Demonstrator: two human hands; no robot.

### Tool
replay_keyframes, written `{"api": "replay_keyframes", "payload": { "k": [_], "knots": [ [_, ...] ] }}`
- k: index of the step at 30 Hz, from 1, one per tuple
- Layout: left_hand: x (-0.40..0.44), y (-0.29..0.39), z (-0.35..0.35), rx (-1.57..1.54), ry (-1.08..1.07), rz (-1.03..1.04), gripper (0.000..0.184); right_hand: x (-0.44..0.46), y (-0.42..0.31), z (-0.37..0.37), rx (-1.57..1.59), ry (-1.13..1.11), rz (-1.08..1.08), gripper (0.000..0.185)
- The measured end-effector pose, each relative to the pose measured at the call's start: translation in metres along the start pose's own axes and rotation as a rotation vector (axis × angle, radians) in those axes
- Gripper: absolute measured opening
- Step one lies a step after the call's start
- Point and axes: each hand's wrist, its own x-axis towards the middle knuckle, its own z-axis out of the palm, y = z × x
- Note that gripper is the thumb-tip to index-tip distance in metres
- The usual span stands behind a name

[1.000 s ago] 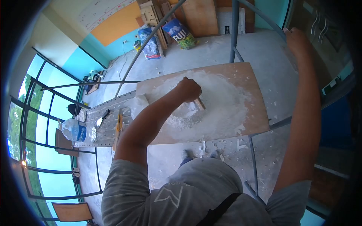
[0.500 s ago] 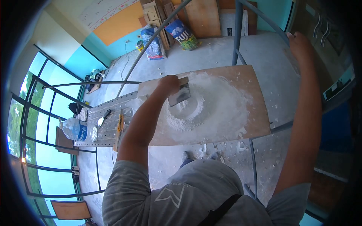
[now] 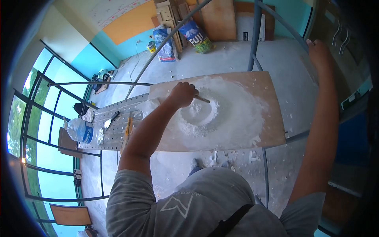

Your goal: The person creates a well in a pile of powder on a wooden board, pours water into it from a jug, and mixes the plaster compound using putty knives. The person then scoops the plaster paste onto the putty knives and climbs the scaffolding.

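Observation:
My left hand (image 3: 182, 94) is closed around a flat putty knife (image 3: 203, 99), seen almost edge-on over the board. Below the blade lies a ring of white powder (image 3: 214, 112) with a hollow in its middle. The powder is spread over a brown wooden board (image 3: 274, 130). Up at the right, my right hand (image 3: 319, 53) is wrapped around a grey metal scaffold bar (image 3: 286, 23).
A perforated metal plank (image 3: 112, 135) carries a large water bottle (image 3: 81, 131), a scraper (image 3: 111, 120) and a yellow-handled tool (image 3: 128, 128). Behind are a FUJI bag (image 3: 196, 37), another bag (image 3: 165, 43) and leaning wood panels (image 3: 218, 19). Scaffold tubes cross overhead.
The putty knife has turned from showing its broad face to nearly edge-on, and my left hand has moved slightly down and right. My right hand keeps hold of the bar.

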Motion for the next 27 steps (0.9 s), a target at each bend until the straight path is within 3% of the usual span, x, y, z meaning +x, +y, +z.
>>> {"api": "replay_keyframes", "payload": {
  "k": [11,18,23,27],
  "knots": [
    [-0.059,0.024,-0.003,-0.136,-0.203,-0.167,0.021,0.003,0.004,0.003,0.027,-0.002,0.012,0.045],
    [-0.071,0.055,-0.026,-0.203,-0.176,-0.146,0.018,0.006,0.012,0.011,0.073,0.092,-0.037,0.048],
    [-0.066,0.053,-0.026,-0.168,-0.198,-0.201,0.017,0.005,0.013,0.008,0.056,0.078,-0.027,0.049],
    [-0.067,0.08,-0.032,-0.222,-0.176,-0.125,0.016,0.004,0.011,0.007,0.077,0.044,-0.007,0.049]
  ]
}}
